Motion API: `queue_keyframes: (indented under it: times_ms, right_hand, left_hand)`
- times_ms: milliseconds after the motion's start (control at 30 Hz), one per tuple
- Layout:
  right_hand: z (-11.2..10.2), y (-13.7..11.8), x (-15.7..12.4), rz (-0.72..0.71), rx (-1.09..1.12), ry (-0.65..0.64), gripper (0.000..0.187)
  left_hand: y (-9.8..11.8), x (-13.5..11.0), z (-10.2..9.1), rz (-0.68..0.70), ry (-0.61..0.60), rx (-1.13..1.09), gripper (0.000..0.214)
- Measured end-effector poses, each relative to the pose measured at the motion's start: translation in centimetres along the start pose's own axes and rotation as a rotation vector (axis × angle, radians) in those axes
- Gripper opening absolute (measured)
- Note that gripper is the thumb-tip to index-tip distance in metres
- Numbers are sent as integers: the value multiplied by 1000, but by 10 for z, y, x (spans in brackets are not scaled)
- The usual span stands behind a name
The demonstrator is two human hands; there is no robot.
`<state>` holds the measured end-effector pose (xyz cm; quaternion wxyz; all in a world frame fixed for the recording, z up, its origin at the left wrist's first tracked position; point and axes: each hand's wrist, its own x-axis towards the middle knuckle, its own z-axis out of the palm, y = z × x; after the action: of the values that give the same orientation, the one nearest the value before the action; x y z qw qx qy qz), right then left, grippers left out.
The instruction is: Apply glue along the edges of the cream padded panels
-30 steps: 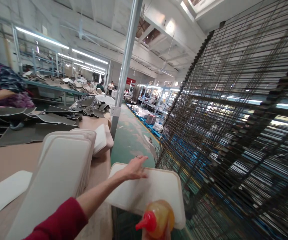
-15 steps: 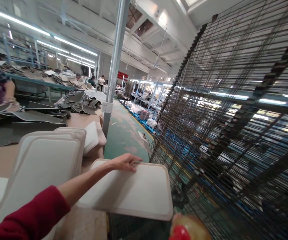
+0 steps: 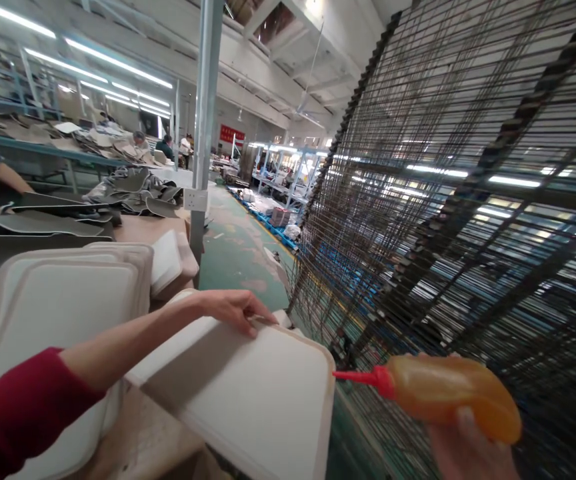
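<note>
My left hand reaches out in a red sleeve and grips the far edge of a white padded panel, which juts past the table edge and tilts down toward me. My right hand holds an orange squeeze bottle on its side. The bottle's red nozzle points left, just short of the panel's right corner. Only part of my right hand shows at the bottom edge.
A stack of similar white panels lies on the brown table to the left. A tall wire drying rack fills the right side. Grey mats lie farther back, a person's arm over them. A steel post stands beside a green aisle.
My left hand has pulled the white panel closer and tipped it downward. My right hand has raised the orange bottle into view and turned its nozzle toward the panel.
</note>
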<state>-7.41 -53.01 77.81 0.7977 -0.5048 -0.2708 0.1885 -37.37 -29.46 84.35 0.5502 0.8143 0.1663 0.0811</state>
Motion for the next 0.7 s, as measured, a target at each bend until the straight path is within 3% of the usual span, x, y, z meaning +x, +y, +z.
queue_keyframes:
  times_ms: [67,200,333,700]
  right_hand:
    - [-2,-3,3,-5,-1,-28,55]
    - [-19,0,10,24,-72,-127,68]
    - [-32,6,8,39,-138,-126,59]
    - [-13,-4,-9,-40,-7,-77,58]
  left_hand:
    - [4,1,0,-20,-110,4,48]
    - [7,1,0,-18,-130,-9,47]
    - [10,0,0,-39,-133,-15,49]
    - [19,-5,-1,-92,-182,-177,48]
